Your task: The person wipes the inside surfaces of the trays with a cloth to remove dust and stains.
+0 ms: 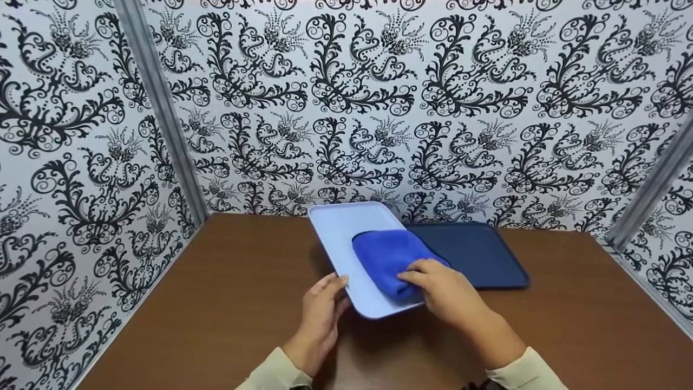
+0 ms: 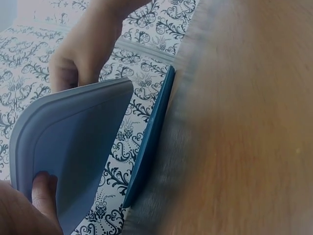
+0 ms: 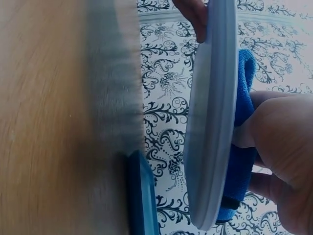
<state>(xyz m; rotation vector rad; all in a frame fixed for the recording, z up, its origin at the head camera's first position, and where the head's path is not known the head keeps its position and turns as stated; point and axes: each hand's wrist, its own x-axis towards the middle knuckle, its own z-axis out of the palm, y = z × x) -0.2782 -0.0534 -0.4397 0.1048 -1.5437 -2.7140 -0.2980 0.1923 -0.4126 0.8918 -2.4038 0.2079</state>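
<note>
My left hand [image 1: 320, 309] grips a light blue tray [image 1: 340, 223] by its near left edge, thumb on top and fingers beneath. The tray is held tilted above the table; its underside faces the left wrist view. A folded blue cloth [image 1: 381, 254] with a dark border lies against the tray's upper face. With thumb and fingers, my right hand [image 1: 453, 295] holds the cloth near the tray's right side. The right wrist view shows the cloth [image 3: 239, 166] bunched between those fingers and the tray.
A dark blue tray [image 1: 476, 254] lies on the brown wooden table [image 1: 233, 281], behind and to the right of the raised one, which partly overlaps it in the head view. Patterned black-and-white walls [image 1: 357, 108] enclose the table at the back and sides.
</note>
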